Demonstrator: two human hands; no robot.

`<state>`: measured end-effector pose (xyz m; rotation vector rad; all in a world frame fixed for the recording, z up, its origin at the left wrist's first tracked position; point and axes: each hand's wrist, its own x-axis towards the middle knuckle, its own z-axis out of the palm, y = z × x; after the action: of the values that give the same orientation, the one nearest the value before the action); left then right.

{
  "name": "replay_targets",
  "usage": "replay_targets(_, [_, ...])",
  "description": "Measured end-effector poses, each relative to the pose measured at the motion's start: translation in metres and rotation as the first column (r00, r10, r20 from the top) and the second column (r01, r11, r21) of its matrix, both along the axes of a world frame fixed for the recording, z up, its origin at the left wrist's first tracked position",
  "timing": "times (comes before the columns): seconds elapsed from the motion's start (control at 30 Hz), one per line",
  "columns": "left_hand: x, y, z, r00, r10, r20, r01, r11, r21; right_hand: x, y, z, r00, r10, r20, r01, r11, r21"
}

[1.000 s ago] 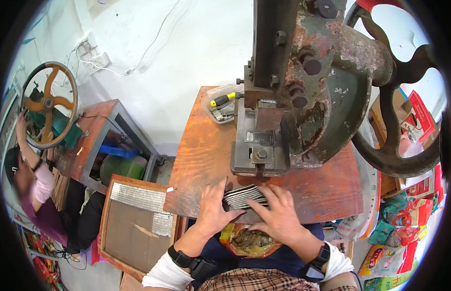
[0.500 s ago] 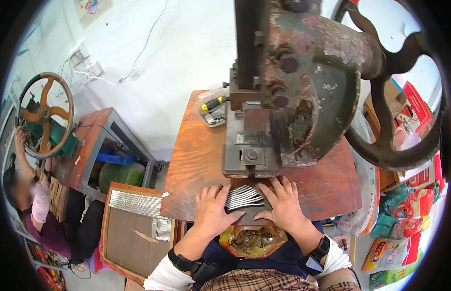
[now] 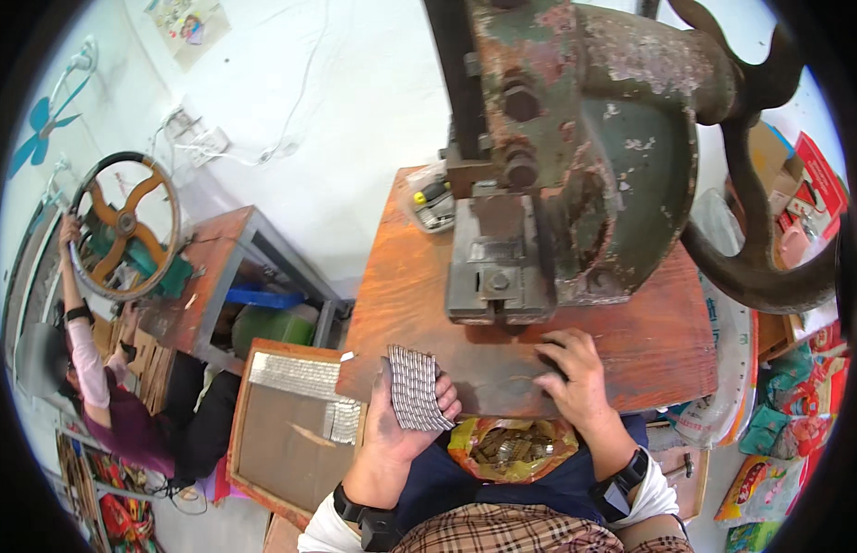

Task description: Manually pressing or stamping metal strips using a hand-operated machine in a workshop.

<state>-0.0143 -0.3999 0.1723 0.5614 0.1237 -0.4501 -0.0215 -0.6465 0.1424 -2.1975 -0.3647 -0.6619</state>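
Note:
My left hand (image 3: 389, 433) is closed around a bundle of ridged metal strips (image 3: 413, 385), lifted at the front left edge of the wooden table (image 3: 382, 286). The strips lie side by side, silver and dark, fanned slightly at their ends. My right hand (image 3: 578, 380) rests at the table's front edge with its fingers apart and nothing in them. Just beyond it stands a heavy hand press (image 3: 576, 166), its green paint worn, with a metal die block (image 3: 498, 290) at its foot. Between my forearms, a red and yellow bag (image 3: 463, 441) of small metal pieces sits on my lap.
A shallow wooden tray (image 3: 290, 465) with rows of silver pieces lies at the left. Behind the table's left corner is a clear plastic box (image 3: 431, 217) of tools. At far left a person (image 3: 124, 424) grips a handwheel (image 3: 124, 224). Bags (image 3: 760, 484) and boxes fill the right.
My left hand has picked the metal strips up off the table and moved left with them. My right hand has come away from them, a little to the right. The view has shifted.

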Motion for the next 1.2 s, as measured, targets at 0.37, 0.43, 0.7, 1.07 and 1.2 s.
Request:
replay_targets(0.37, [-0.046, 0.017, -0.053, 0.961, -0.211, -0.18, 0.181, 0.969, -0.171, 0.001, 0.002, -0.004, 1.0, 0.005, 0.004, -0.005, 1.0, 0.009])
replay_targets(0.43, [-0.051, 0.015, -0.069, 0.946, -0.269, -0.178, 0.23, 0.949, -0.216, 0.002, 0.001, -0.006, 1.0, 0.01, 0.03, -0.011, 1.0, 0.016])
replay_targets(0.7, [-0.044, 0.0, -0.211, 0.808, -0.577, -0.119, 0.296, 0.222, 0.929, 0.004, 0.014, -0.005, 0.999, 0.0, 0.042, -0.001, 1.0, 0.022])
replay_targets(1.07, [-0.036, 0.222, -0.199, 0.987, 0.105, 0.119, -0.006, -0.725, 0.688, -0.001, 0.01, 0.0, 0.999, -0.005, -0.041, 0.003, 0.999, -0.053])
replay_targets(1.2, [-0.036, 0.218, -0.192, 0.999, -0.01, 0.041, -0.035, -0.726, 0.687, -0.001, 0.013, 0.0, 0.997, -0.046, -0.062, 0.041, 0.996, -0.077])
